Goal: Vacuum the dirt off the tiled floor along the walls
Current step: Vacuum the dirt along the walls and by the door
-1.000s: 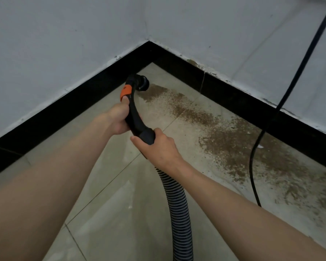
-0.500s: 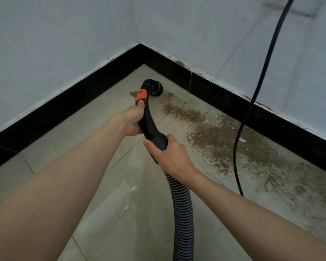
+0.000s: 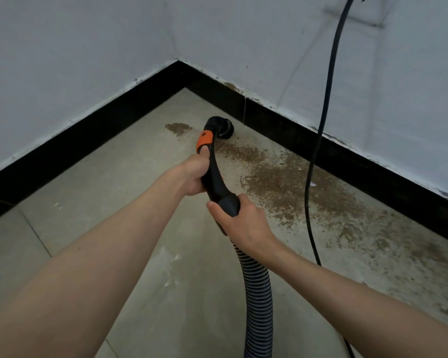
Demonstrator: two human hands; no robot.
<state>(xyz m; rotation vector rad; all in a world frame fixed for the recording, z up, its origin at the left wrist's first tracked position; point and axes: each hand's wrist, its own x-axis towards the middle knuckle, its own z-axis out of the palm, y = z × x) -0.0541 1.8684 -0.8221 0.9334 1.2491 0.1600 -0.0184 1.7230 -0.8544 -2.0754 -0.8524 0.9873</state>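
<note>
Both my hands hold a black vacuum wand (image 3: 214, 174) with an orange switch. My left hand (image 3: 195, 174) grips its upper curve, thumb just under the switch. My right hand (image 3: 239, 223) is closed on the lower cuff where the ribbed grey hose (image 3: 258, 301) joins. The round nozzle (image 3: 224, 127) sits on the tiled floor (image 3: 109, 182) close to the right wall's black skirting (image 3: 360, 161). Brown dirt (image 3: 277, 182) spreads in a band along that wall. A small separate patch of dirt (image 3: 177, 128) lies left of the nozzle.
A black power cable (image 3: 321, 140) hangs down the right wall and curls onto the floor right of my hands, across the dirt. Two white walls meet in a corner (image 3: 178, 60) ahead. A pale smear (image 3: 171, 264) marks the tile between my arms.
The nozzle has swept right from the corner toward the right wall, leaving cleaner floor and a small dirt patch to its left. Both hands kept their grip.
</note>
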